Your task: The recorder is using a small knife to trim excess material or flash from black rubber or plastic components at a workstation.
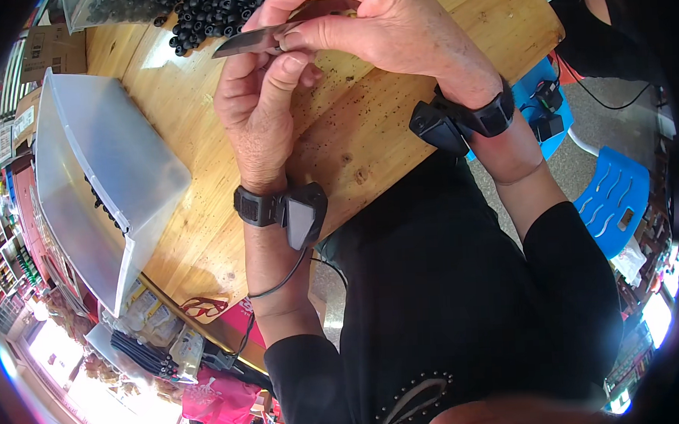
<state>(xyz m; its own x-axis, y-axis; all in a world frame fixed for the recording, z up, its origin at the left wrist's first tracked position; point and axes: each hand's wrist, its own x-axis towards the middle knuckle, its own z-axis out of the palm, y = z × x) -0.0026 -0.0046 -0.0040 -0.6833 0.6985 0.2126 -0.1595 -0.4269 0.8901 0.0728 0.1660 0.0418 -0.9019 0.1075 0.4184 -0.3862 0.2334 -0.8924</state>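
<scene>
Knife (252, 39): short grey blade, pointed tip toward the person's left, held above the wooden surface (366, 135) near its far edge. Handle hidden inside the right hand (392, 28), whose fingers are curled shut about it. Left hand (262, 94): thumb and forefinger pressed together just under the blade, pinching something too small to make out; whether it is one of the beads cannot be told. Handling, as judged: blade stiff, thin, light, sharp along one edge; to be taken by the handle only, flat of the blade kept away from the fingertips. The pinched item appears tiny, hard and likely to slip or roll if the pinch loosens. Beads (209, 9): heap of small dark round pieces at the far side of the surface, just beyond the knife tip, some spilling from a clear bag (103, 6). Tray (103, 177): large translucent plastic bin, tilted at the left edge of the surface, a few dark beads inside. Wrist units (298, 210): black strapped devices on both wrists. Fine dark specks scattered over the wood below the hands.
</scene>
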